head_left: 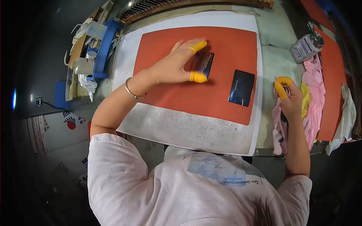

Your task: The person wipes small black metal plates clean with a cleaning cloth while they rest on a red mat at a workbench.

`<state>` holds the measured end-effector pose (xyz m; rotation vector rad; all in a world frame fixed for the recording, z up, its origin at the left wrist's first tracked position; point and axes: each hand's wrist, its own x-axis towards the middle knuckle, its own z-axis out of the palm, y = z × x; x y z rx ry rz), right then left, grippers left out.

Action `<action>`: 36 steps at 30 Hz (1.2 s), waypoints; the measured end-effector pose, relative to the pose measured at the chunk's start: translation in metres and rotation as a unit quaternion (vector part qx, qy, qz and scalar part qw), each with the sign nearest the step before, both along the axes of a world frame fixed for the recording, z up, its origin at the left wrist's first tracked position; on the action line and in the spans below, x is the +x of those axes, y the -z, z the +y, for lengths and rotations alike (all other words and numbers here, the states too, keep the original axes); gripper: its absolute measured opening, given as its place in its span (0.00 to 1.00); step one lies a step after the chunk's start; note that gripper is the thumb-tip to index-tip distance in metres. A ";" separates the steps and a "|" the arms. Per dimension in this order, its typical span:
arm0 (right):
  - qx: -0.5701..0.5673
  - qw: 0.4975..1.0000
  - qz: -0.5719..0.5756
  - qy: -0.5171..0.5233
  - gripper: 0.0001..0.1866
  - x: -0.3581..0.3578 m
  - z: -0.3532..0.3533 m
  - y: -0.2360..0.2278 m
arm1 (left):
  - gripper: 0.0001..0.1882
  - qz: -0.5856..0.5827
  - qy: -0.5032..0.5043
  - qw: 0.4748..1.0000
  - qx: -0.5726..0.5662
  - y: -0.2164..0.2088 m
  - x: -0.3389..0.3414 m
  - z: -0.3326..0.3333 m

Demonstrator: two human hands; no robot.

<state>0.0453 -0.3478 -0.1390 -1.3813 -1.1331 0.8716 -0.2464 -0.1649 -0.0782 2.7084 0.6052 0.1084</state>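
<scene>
Yellow finger cots cover the thumb and a finger of each of my hands. My left hand [180, 62] spans a glossy dark rectangular panel [206, 67], gripping it by its opposite edges, tilted over the orange-red mat [181, 94]. Some motion blur softens that panel's outline. A second dark panel [241, 87], with a thin light marking, lies flat on the mat to the right. Beyond the mat's right side, my right hand [289, 98] is closed in a pinch on a stained pink cloth [279, 130], which hangs down below the fingers.
More pink cloth [313, 94] and a yellow cloth [304, 100] lie at the right, below a metal-topped bottle [307, 47]. A blue tray [105, 51] with squeeze bottles [83, 66] stands at the left. White sheeting [181, 126] lies under the mat; a slotted rack [158, 9] runs behind.
</scene>
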 end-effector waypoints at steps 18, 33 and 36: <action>-0.001 0.999 -0.041 0.009 0.05 0.001 -0.001 0.005 | 0.39 0.140 -0.042 0.927 -0.345 -0.019 0.041 0.032; -0.013 0.999 -0.045 0.003 0.05 -0.003 0.003 0.005 | 0.56 0.054 -0.083 0.995 -0.002 0.015 0.005 -0.015; -0.010 0.998 -0.063 0.015 0.05 -0.002 0.004 -0.005 | 0.49 0.069 -0.087 0.994 0.006 0.007 0.011 -0.013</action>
